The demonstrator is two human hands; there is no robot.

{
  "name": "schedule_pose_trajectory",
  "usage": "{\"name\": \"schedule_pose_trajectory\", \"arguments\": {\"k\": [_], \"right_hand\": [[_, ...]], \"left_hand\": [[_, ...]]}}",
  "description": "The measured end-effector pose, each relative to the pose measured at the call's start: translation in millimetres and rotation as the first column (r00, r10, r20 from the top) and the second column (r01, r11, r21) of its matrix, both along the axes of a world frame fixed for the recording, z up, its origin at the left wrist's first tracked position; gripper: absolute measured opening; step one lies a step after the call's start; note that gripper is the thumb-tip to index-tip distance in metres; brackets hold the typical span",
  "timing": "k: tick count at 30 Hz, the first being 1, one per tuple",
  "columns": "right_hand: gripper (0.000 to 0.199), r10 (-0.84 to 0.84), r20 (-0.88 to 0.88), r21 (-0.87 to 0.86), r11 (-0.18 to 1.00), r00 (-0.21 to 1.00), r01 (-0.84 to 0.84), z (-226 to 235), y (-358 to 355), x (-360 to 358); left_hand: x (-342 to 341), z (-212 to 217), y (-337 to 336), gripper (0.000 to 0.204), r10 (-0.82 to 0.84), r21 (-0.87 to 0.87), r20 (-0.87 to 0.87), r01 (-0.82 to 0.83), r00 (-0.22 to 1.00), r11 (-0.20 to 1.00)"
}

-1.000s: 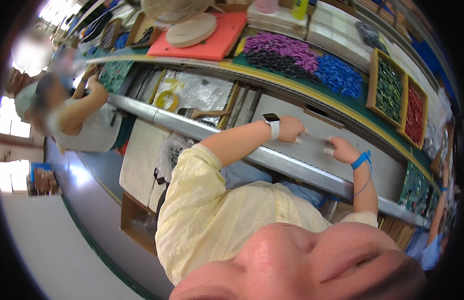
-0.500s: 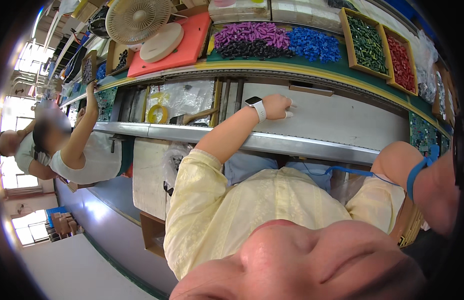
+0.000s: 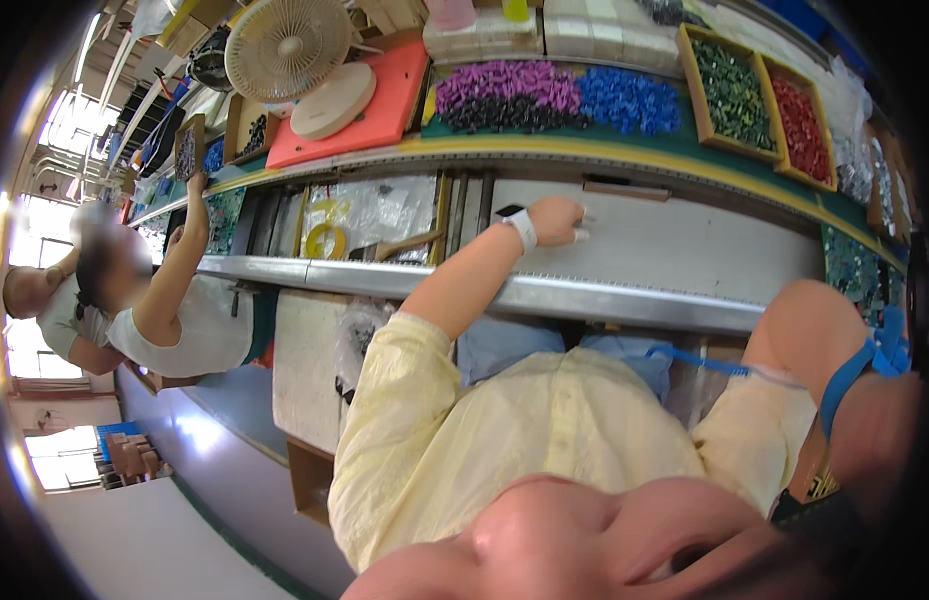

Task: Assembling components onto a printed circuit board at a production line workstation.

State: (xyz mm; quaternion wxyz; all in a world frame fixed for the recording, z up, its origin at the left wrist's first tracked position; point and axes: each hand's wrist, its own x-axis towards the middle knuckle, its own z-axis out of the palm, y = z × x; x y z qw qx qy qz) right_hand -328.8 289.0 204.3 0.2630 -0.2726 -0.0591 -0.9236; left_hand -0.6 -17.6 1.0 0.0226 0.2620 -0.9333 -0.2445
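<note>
My left hand (image 3: 557, 220), with a white watch on its wrist, lies flat on a pale grey work surface (image 3: 685, 245) with its fingers spread and nothing in it. The arm reaches there over a metal rail (image 3: 585, 295). My right arm is raised close to the camera at the right edge, with a blue strap (image 3: 855, 365) around the wrist. My right hand (image 3: 880, 430) beyond the strap is in shadow and its fingers do not show.
Behind the surface lie heaps of purple (image 3: 510, 85) and blue (image 3: 630, 100) small parts, and wooden trays of green (image 3: 733, 92) and red (image 3: 800, 100) parts. A fan (image 3: 290, 45) stands by an orange board (image 3: 385, 100). A co-worker (image 3: 155, 300) reaches up at the left.
My right hand has come off the grey surface and up close to the camera. My left hand has stayed on the surface. The view has tilted.
</note>
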Motion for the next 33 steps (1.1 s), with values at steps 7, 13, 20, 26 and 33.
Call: {"name": "schedule_pose_trajectory", "arguments": {"k": [7,13,20,26,33], "right_hand": [[0.061,0.01,-0.218,-0.102,0.994,0.976,-0.033,36.1,-7.6,31.8],[0.063,0.034,-0.393,-0.157,0.982,0.919,-0.103,72.6,-97.2,136.5],[0.065,0.093,-0.479,-0.122,0.978,0.873,-0.17,72.3,-105.1,134.1],[0.066,0.177,-0.474,-0.064,0.97,0.862,-0.234,69.1,-104.3,116.0],[0.068,0.241,-0.605,-0.043,0.942,0.759,-0.333,91.4,-117.5,168.2]], "left_hand": [[-3.5,-9.8,-2.2,0.038,-0.047,0.081,0.024,0.045,0.999,0.996],[7.6,-2.1,5.6,0.038,0.009,0.089,0.034,-0.012,0.999,0.996],[6.3,-0.6,3.1,0.041,-0.003,0.166,0.071,-0.008,0.997,0.986],[4.9,-5.8,-3.9,0.041,0.003,0.125,0.059,-0.01,0.998,0.992],[1.8,-4.0,0.1,0.041,0.013,0.14,0.117,-0.029,0.993,0.99]]}}
